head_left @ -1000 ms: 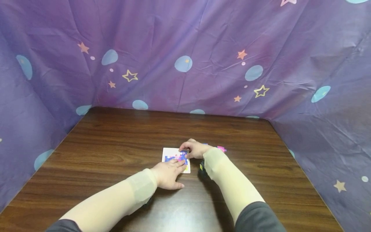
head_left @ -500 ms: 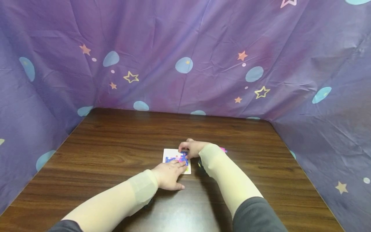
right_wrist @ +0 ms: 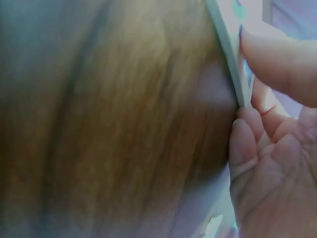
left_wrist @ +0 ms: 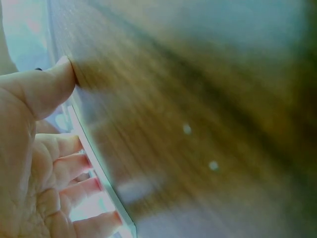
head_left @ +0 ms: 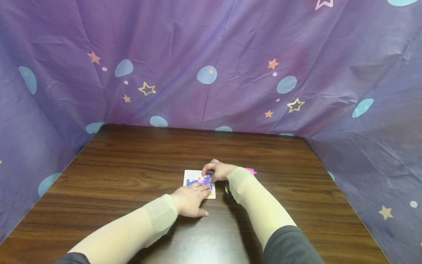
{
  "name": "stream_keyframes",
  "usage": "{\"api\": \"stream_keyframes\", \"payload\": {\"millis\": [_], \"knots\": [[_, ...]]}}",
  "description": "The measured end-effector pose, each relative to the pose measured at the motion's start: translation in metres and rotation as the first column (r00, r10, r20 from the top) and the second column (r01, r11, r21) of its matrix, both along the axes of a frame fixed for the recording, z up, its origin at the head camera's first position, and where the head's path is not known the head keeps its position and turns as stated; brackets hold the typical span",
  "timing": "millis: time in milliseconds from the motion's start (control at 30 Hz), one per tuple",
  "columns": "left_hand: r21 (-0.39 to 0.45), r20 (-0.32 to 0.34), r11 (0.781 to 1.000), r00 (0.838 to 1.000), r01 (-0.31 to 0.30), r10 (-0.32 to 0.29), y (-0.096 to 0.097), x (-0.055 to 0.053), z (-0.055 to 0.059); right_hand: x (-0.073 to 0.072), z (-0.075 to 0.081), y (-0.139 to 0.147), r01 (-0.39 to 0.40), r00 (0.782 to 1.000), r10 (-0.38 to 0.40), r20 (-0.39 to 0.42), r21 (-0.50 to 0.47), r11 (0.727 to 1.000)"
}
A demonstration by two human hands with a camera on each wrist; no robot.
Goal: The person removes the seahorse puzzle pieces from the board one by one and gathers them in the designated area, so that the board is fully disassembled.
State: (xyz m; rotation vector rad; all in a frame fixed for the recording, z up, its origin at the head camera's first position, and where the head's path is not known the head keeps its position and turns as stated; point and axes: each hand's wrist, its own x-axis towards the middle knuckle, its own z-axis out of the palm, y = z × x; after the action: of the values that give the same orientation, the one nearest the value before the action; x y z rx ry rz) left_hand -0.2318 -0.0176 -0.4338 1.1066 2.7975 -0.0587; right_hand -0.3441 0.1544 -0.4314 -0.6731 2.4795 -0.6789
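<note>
A small white-bordered jigsaw puzzle board point(head_left: 188, 175) with blue and pink pieces lies mid-table. My left hand point(head_left: 189, 201) rests across its near part with fingers extended, hiding some of the picture; the left wrist view shows the fingertips on the board and the thumb point(left_wrist: 52, 89) touching the table beside it. At the board's upper right, my right hand point(head_left: 220, 171) has thumb and index finger curled together over a blue puzzle piece, mostly hidden. In the right wrist view, the thumb point(right_wrist: 277, 62) is over the board and other fingertips meet its edge point(right_wrist: 228, 47).
A loose pink puzzle piece point(head_left: 251, 171) lies on the wooden table point(head_left: 132, 154), just right of my right wrist. A purple cloth point(head_left: 178, 47) with stars and blue spots hangs around the table's back and sides.
My right hand's fingers shift slightly at the board's upper right corner. The left hand stays on the board. Loose pieces beyond the right wrist come in and out of sight behind the arm.
</note>
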Motion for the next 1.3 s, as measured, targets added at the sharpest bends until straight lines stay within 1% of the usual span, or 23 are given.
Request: {"api": "stream_keyframes", "payload": {"millis": [233, 533, 733, 900, 1033, 1100, 1167, 1267, 1300], "knots": [[-0.001, 0.016, 1.000, 1.000, -0.007, 0.007, 0.001, 0.002, 0.001, 0.001, -0.003, 0.002, -0.009, 0.999, 0.009, -0.030, 0.016, 1.000], [0.011, 0.004, 1.000, 1.000, 0.000, -0.001, 0.003, 0.001, 0.000, -0.003, -0.006, 0.004, -0.023, 1.000, 0.023, -0.019, 0.001, 1.000], [0.010, -0.008, 1.000, 1.000, 0.001, -0.001, 0.003, -0.001, 0.001, -0.002, -0.005, 0.003, -0.031, 0.999, 0.031, -0.044, -0.007, 0.999], [0.015, -0.011, 1.000, 1.000, 0.006, -0.006, 0.003, 0.000, 0.001, 0.002, -0.005, 0.001, -0.021, 0.997, 0.020, -0.081, -0.007, 1.000], [0.013, -0.014, 1.000, 1.000, 0.006, -0.006, 0.003, 0.000, 0.000, 0.003, -0.010, 0.003, -0.011, 0.996, 0.007, -0.089, -0.044, 0.999], [0.010, -0.013, 1.000, 1.000, 0.005, -0.005, 0.003, 0.000, 0.000, 0.003, -0.012, 0.005, -0.042, 0.992, 0.034, -0.121, -0.067, 0.997], [0.010, -0.014, 1.000, 1.000, 0.006, -0.006, 0.003, 0.000, -0.001, 0.002, -0.014, 0.006, -0.051, 0.992, 0.040, -0.123, -0.086, 0.995], [0.010, -0.013, 1.000, 1.000, 0.007, -0.007, 0.003, 0.000, -0.001, 0.001, -0.016, 0.007, -0.034, 0.993, 0.023, -0.116, -0.096, 0.995], [0.012, -0.013, 1.000, 1.000, 0.008, -0.007, 0.003, 0.000, -0.001, 0.000, -0.016, 0.006, -0.009, 0.996, -0.001, -0.094, -0.104, 0.995]]}}
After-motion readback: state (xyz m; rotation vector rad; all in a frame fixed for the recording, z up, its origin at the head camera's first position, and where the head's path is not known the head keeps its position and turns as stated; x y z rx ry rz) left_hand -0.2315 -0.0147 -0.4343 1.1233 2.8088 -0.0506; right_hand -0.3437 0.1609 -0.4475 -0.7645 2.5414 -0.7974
